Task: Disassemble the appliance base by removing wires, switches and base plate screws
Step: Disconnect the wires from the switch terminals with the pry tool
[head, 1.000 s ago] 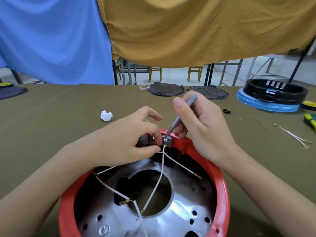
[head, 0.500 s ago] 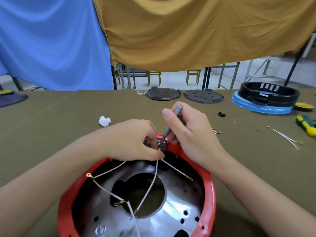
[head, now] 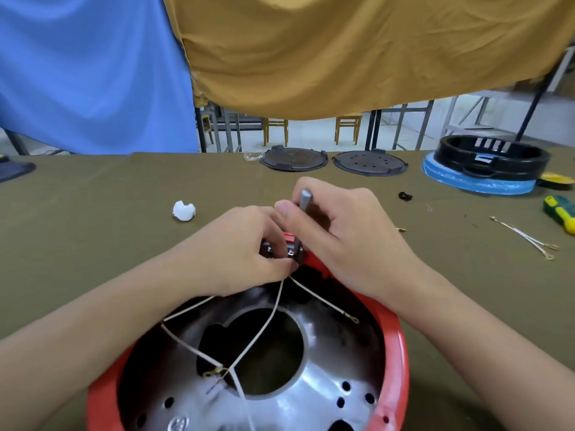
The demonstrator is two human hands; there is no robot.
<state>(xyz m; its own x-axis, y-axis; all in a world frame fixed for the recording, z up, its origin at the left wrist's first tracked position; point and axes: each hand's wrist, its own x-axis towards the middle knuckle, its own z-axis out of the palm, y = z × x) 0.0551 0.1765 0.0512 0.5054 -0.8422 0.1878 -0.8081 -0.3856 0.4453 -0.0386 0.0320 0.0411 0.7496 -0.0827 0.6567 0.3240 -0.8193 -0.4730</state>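
Observation:
A red appliance base (head: 392,353) with a shiny metal inner plate (head: 323,381) lies upside down in front of me. White wires (head: 264,331) with ring terminals run across the plate from a small black switch block (head: 280,249) at the far rim. My left hand (head: 239,253) pinches that switch block. My right hand (head: 339,234) grips a slim grey screwdriver (head: 304,203), held nearly upright with its tip down at the switch.
On the olive table lie a white crumpled scrap (head: 184,210), two dark round plates (head: 294,158), a black ring on a blue-wrapped disc (head: 485,169), a green-yellow tool (head: 561,213), loose white wires (head: 525,236) and a small black part (head: 405,196). Blue and mustard cloths hang behind.
The screwdriver has swung from a slant to nearly upright over the switch. My left hand stays pinched on the switch block; the view has shifted slightly.

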